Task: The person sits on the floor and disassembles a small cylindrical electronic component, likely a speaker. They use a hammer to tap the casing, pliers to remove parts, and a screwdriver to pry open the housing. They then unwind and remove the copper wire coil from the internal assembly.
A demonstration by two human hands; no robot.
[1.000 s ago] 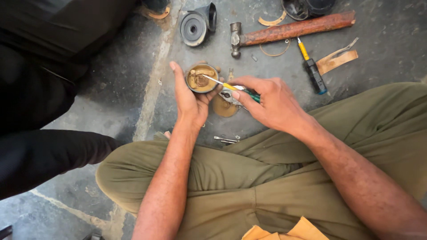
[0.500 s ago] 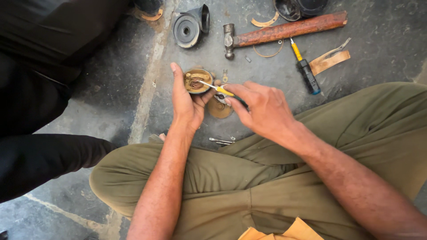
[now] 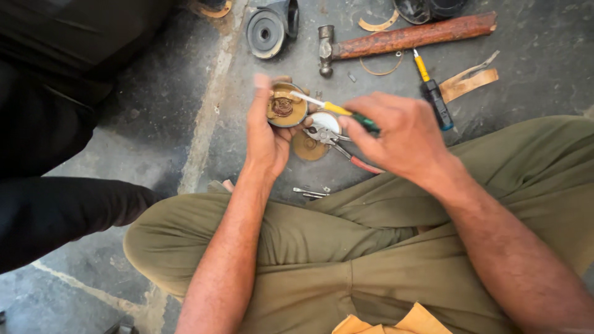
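A dark-clothed leg (image 3: 55, 210) of another person fills the left edge, leaving a strip of bare concrete floor (image 3: 185, 124) beside it. At upper centre the left hand (image 3: 267, 133) is wrapped around a small round brass-coloured part (image 3: 286, 105), open face up, with a dark coil inside. The right hand (image 3: 396, 133), centre right, is closed on a yellow-and-green screwdriver (image 3: 337, 110) whose tip reaches into it. Pliers (image 3: 337, 142) lie just below; a hammer (image 3: 402, 40) crowds the top edge.
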